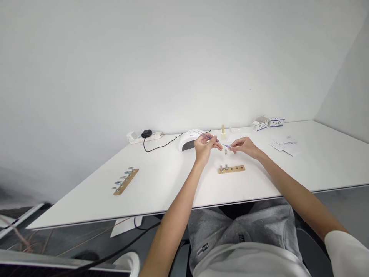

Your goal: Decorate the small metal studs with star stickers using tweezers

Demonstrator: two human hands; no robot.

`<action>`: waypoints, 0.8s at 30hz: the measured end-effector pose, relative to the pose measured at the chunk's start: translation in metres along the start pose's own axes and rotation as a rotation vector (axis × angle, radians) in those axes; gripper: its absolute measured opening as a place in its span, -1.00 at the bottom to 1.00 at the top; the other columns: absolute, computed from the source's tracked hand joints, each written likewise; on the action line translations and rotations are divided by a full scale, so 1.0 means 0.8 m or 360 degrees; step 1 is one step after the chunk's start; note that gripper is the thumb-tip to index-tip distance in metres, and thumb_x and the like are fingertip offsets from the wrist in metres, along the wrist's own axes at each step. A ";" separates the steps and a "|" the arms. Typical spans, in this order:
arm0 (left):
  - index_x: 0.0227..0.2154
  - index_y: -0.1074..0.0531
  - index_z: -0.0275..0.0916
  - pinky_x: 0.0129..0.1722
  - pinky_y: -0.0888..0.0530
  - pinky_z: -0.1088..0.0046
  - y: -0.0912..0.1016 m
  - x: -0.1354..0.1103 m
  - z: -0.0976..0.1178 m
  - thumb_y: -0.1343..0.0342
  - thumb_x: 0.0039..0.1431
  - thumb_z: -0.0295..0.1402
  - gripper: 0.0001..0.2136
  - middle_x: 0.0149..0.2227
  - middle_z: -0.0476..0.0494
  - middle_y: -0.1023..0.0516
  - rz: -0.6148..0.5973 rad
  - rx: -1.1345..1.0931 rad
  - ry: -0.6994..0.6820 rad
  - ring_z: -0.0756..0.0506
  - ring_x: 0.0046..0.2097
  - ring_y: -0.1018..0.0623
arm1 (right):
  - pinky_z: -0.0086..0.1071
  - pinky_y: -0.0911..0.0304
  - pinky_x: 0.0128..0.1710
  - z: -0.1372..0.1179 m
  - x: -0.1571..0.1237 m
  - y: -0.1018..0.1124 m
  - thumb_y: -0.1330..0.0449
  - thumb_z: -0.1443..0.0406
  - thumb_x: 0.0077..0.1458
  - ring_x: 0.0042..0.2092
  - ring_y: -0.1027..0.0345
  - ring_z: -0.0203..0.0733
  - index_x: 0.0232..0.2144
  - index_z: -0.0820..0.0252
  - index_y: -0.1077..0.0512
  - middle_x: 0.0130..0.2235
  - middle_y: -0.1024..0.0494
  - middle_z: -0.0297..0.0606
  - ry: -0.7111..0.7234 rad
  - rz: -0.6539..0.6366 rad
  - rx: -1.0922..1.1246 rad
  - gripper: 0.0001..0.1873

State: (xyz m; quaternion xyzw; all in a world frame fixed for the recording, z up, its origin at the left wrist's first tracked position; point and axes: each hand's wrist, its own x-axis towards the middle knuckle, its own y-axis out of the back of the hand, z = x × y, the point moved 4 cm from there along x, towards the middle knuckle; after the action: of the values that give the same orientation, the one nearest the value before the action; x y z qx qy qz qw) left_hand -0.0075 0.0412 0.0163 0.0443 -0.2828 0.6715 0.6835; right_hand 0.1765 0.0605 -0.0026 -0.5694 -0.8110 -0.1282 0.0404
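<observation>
My left hand [203, 147] is closed around a thin purple brush-like tool [215, 141], whose tip points toward my right fingers. My right hand [244, 147] is pinched at that tip, by a small nail-tip stand [226, 152] with a shiny metal base; the exact grip is too small to see. Below both hands lies a wooden strip [241, 168] with dark round spots. Two small clear-topped stands [224, 168] sit at its left end. Farther left, another wooden strip [124, 186] carries several nail tips on metal stands.
Behind my left hand is a white arched nail lamp [187, 139]. A small bottle [223, 132] stands beside it. At the back right are small boxes [260, 124] and loose papers [285, 146]. A power strip [155, 135] with a black adapter [147, 133] lies along the wall.
</observation>
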 end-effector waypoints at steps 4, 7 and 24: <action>-0.44 -0.25 -0.29 -0.57 -0.53 0.36 -0.002 -0.001 -0.001 -0.31 -0.09 -0.20 -0.64 -0.54 -0.01 -0.43 -0.0023 0.0016 0.0005 -0.08 -0.57 -0.54 | -0.35 -0.30 -0.39 0.000 0.000 0.000 -0.43 0.20 -0.33 -0.48 -0.35 -0.28 -0.55 0.26 -0.54 -0.50 -0.54 -0.25 0.0017 -0.0003 -0.0034 -0.73; -0.44 -0.25 -0.29 -0.57 -0.53 0.35 -0.003 -0.002 0.000 -0.30 -0.08 -0.19 -0.64 -0.54 -0.02 -0.44 -0.0037 0.0022 0.0004 -0.09 -0.57 -0.54 | -0.35 -0.30 -0.38 0.001 0.000 -0.001 -0.43 0.20 -0.32 -0.49 -0.35 -0.29 -0.55 0.25 -0.54 -0.50 -0.54 -0.26 0.0023 -0.0021 -0.0068 -0.74; -0.45 -0.26 -0.30 -0.61 -0.52 0.38 -0.005 -0.002 0.004 -0.32 -0.11 -0.23 -0.65 -0.55 0.00 -0.42 -0.0020 0.0061 -0.0034 -0.08 -0.60 -0.53 | -0.34 -0.33 -0.34 -0.003 -0.003 -0.007 -0.39 0.19 -0.27 -0.48 -0.36 -0.29 -0.51 0.25 -0.56 -0.47 -0.57 -0.22 -0.0012 -0.0088 -0.0184 -0.75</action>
State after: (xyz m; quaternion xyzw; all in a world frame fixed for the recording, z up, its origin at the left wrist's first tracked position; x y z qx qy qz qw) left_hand -0.0047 0.0377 0.0197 0.0664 -0.2770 0.6719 0.6837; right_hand 0.1723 0.0558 -0.0014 -0.5486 -0.8179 -0.1736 0.0008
